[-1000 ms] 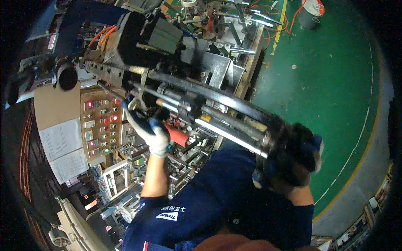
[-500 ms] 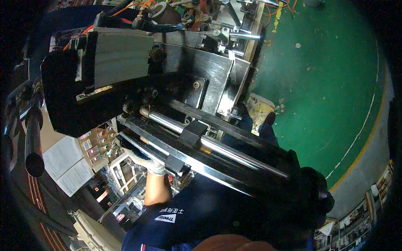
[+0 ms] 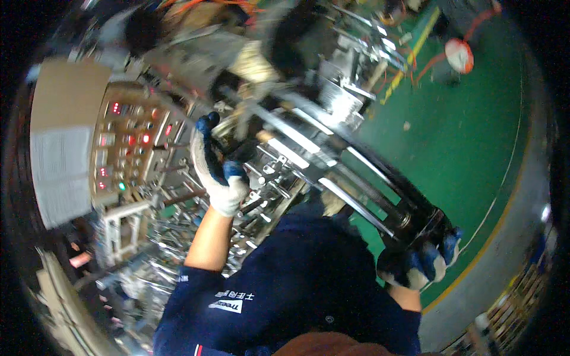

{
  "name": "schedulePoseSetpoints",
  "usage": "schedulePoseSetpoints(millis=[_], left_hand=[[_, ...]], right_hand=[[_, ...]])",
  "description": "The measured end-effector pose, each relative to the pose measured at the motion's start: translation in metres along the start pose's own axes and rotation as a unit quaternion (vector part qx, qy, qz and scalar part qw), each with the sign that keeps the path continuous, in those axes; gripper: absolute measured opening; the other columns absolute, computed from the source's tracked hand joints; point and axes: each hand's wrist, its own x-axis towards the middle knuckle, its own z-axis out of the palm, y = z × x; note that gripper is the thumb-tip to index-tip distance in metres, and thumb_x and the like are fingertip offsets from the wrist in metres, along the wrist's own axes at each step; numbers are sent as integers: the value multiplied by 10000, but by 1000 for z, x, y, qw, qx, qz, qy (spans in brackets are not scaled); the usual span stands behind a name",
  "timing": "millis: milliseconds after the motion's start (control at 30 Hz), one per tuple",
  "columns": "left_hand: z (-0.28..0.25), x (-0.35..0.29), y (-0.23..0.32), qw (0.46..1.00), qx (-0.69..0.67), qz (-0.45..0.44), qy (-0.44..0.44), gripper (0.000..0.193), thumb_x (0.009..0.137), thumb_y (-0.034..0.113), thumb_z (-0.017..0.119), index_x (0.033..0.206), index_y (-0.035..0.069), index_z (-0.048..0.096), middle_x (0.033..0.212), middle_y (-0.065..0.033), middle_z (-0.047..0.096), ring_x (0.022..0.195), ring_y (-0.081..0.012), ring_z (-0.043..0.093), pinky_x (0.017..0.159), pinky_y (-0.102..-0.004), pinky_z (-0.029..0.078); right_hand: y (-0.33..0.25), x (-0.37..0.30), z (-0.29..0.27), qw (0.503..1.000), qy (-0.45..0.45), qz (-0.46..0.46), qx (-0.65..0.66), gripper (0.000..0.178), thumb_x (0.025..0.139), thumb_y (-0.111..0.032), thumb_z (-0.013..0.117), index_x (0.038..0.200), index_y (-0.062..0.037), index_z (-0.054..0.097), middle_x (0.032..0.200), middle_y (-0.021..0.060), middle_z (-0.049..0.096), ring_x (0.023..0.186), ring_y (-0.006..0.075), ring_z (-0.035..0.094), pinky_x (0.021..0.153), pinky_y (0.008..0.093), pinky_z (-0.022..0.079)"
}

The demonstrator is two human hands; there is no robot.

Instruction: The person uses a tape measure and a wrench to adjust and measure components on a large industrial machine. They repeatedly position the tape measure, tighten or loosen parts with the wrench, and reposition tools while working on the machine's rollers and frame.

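A machine's rod frame (image 3: 317, 145), with several shiny parallel rods and dark bars, runs slantwise from the upper middle to the lower right. At its near right end, my right hand (image 3: 418, 265), in a white glove with blue-coated fingers, is closed around the black end piece (image 3: 409, 228). My left hand (image 3: 222, 178) wears the same kind of glove. It is raised left of the rods, thumb and fingers apart, beside a dark machine part (image 3: 240, 148). No held thing shows in it. Motion blurs the machine's upper part.
A control panel (image 3: 127, 139) with lit red digits and buttons stands at the left, beside printed sheets (image 3: 62, 172). Metal rods and clamps (image 3: 169, 255) crowd below it. Green floor (image 3: 457, 142) lies to the right, with a red-and-white round object (image 3: 459, 56) at the far side.
My left hand has come out from behind the rails, up and leftward. The view has shifted, bringing the control panel into fuller sight. My right hand now shows clearly on the frame's end.
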Motion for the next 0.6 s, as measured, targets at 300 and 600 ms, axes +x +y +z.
schedulePoseSetpoints(millis=[300,600], left_hand=[[16,-59,-96,981,104,-131,94,517,900,247,757,1357,60,603,1415,-168,564,1351,-365,499,1177,-494,344],[70,11,-100,980,182,16,-74,762,704,516,794,1400,255,630,1509,-169,511,1454,-415,400,1227,-659,206]], right_hand=[[-19,25,20,999,11,30,-11,409,959,-266,528,1256,10,576,1352,245,559,1296,442,531,1114,624,410],[-22,20,5,993,44,113,-6,503,994,-318,545,1316,67,510,1404,299,502,1301,475,523,1107,630,437]])
